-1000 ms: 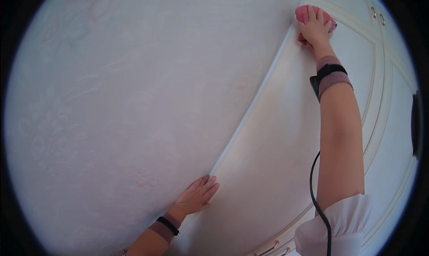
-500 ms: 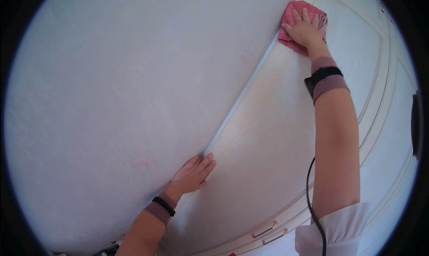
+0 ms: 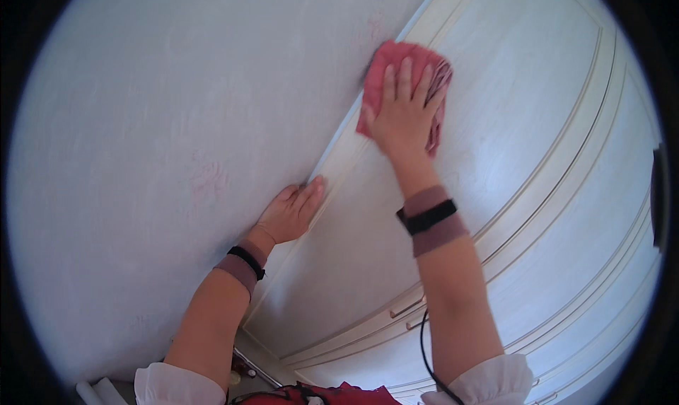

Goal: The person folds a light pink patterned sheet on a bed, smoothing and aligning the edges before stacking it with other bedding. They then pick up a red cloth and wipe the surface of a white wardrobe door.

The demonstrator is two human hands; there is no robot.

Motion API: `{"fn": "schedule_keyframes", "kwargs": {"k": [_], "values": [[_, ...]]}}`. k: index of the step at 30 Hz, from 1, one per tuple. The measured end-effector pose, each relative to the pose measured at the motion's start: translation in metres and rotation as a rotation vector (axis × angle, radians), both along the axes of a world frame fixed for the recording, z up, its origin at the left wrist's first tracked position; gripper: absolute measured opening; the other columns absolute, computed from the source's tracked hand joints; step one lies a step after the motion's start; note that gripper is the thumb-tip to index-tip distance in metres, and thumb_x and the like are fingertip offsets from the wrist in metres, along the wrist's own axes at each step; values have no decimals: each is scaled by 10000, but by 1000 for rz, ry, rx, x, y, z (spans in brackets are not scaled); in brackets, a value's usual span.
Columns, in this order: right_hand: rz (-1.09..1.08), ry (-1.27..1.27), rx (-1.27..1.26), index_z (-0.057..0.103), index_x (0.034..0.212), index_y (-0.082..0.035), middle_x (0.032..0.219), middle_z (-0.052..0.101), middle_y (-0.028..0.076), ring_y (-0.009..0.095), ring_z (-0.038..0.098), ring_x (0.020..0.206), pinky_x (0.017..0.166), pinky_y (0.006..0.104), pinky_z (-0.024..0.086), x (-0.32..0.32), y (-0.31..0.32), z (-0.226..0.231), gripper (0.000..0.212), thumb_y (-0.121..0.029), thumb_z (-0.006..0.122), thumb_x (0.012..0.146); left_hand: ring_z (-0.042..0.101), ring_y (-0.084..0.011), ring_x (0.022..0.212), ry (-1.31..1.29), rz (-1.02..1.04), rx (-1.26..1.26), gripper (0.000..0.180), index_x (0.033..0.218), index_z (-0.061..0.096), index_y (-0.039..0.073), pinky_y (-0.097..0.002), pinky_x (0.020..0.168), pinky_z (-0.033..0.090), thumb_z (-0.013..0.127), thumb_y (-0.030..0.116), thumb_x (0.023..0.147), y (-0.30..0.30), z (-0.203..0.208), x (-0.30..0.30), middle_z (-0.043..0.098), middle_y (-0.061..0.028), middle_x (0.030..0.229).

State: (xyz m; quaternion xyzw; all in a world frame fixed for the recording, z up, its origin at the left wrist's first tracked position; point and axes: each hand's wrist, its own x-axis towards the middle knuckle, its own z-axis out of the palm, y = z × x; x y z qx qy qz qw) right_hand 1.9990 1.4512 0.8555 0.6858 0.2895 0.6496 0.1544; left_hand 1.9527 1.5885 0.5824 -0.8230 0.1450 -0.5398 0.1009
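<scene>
A folded pinkish-red cloth (image 3: 385, 62) lies against a white panelled cabinet door (image 3: 509, 101), close to the edge where it meets the pale wall. My right hand (image 3: 407, 118) holds it pressed to the door, fingers spread over the top of the cloth. Lower and to the left, my left hand (image 3: 291, 210) rests on the same edge strip, its fingers extended and nothing in it. Each wrist wears a mauve cuff with a black strap.
The pale wall (image 3: 177, 108) fills the left side and carries faint reddish marks (image 3: 211, 180). Metal handles (image 3: 407, 306) sit on the doors lower down. A black cable (image 3: 424, 348) hangs beside my right forearm. White rolled items (image 3: 106, 392) lie at the lower left.
My right hand has slid the cloth down and left along the door's edge. The left hand appears higher in the view, which has also shifted to show more of the lower cabinet.
</scene>
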Motion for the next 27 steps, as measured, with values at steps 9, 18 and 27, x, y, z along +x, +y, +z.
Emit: {"fn": "schedule_keyframes", "kwargs": {"k": [9,18,27], "values": [[93,363,-81,435,1499,-99,1606,313,123,427,217,1485,1159,693,128,-9,-9,-164,728,-433,597,873,437,-405,1368,-215,-499,-230,668,1394,411,-27,-578,1148,329,587,75,758,4,9,0,389,-239,1499],[74,575,-194,465,1477,-99,1583,365,67,329,316,1457,1158,688,145,-3,-20,-322,655,-379,571,894,431,-397,1379,-66,-464,-289,685,1385,475,-16,-532,1146,363,652,113,736,4,16,-7,423,-208,1490],[-16,685,-575,404,1503,-41,1628,277,79,263,257,1488,1172,646,143,-18,-38,-442,589,-252,445,954,477,-368,1347,17,-405,-264,700,1366,510,-27,-508,1131,389,651,121,697,3,14,-11,481,-199,1445]]}}
